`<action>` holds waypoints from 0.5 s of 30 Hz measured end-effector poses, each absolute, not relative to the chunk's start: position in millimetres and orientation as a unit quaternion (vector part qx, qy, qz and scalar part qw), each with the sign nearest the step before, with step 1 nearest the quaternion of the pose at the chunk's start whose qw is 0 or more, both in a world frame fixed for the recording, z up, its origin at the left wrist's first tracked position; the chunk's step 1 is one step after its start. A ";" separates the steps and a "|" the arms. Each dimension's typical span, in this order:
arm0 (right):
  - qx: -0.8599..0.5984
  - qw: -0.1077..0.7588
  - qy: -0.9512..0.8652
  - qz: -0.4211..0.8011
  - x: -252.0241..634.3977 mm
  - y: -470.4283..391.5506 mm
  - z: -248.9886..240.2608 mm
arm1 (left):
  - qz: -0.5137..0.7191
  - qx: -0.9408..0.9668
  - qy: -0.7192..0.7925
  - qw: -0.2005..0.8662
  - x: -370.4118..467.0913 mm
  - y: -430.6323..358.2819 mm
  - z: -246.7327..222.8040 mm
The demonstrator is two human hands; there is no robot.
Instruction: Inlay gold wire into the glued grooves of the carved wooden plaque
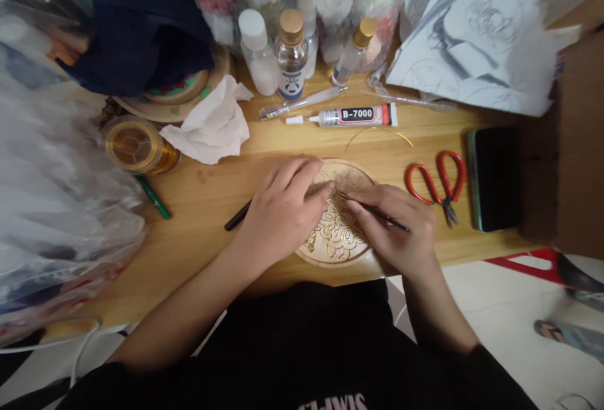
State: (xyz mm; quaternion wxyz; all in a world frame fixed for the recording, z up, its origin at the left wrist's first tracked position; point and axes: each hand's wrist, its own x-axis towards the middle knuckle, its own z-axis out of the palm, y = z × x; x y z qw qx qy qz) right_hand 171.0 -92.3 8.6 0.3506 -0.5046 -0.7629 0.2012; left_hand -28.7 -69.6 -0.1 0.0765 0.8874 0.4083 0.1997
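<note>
A round wooden plaque [340,253] lies on the table in front of me. It bears a pencilled floral outline, and gold wire [340,231] follows part of the lines. My left hand [287,209] rests across the plaque's left side, fingers spread, the thumb reaching toward the middle. My right hand [396,221] pinches dark tweezers [384,216], their tips on the drawing close to my left thumb. Whether the tips hold any wire is too small to tell. A dark stick [238,215] pokes out from beneath my left hand.
Red-handled cutters [446,187] and a phone [495,177] lie right. Behind are a B-7000 glue tube [358,115], a pen [304,103], bottles [291,55] and loose wire [403,138]. Left are a wire spool [136,146], crumpled tissue [212,124] and a green pen [153,197].
</note>
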 end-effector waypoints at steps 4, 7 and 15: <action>-0.502 0.347 -0.769 0.193 171.5 -91.5 8.5 | 0.198 0.888 0.408 0.074 -29.0 -69.6 0.4; -0.499 0.348 -0.770 0.193 171.6 -91.4 8.2 | 0.196 0.889 0.408 0.076 -29.2 -69.2 1.1; -0.508 0.358 -0.757 0.205 173.3 -91.2 9.7 | 0.199 0.888 0.405 0.088 -29.7 -68.8 0.2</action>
